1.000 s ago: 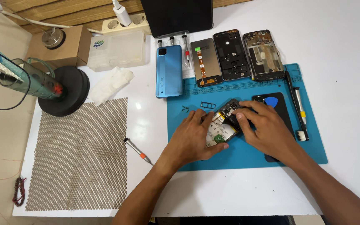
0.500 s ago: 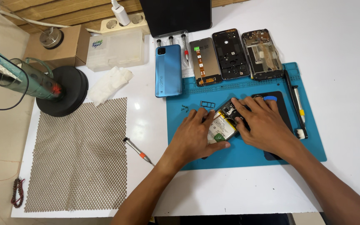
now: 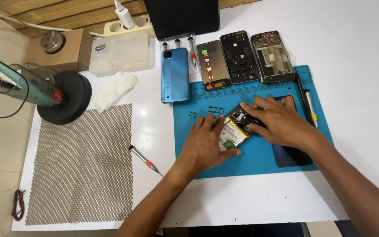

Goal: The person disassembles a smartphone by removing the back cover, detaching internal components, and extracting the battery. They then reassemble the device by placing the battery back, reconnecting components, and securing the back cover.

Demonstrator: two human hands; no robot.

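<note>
On the blue mat (image 3: 259, 162), the opened phone (image 3: 235, 129) lay at centre. The left hand (image 3: 209, 145) pressed flat at its seven o'clock edge, gripping nothing; the right hand (image 3: 277, 123) pinned its two o'clock end, fingers spread. Steadying for disassembly, I judged; prying would need a tool.

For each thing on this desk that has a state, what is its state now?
opened phone: back off, battery exposed, flat on blue mat
left hand: pressing the phone's lower end
right hand: fingers on its upper part
blue phone: face down, closed
screwdriver: lying loose
</note>
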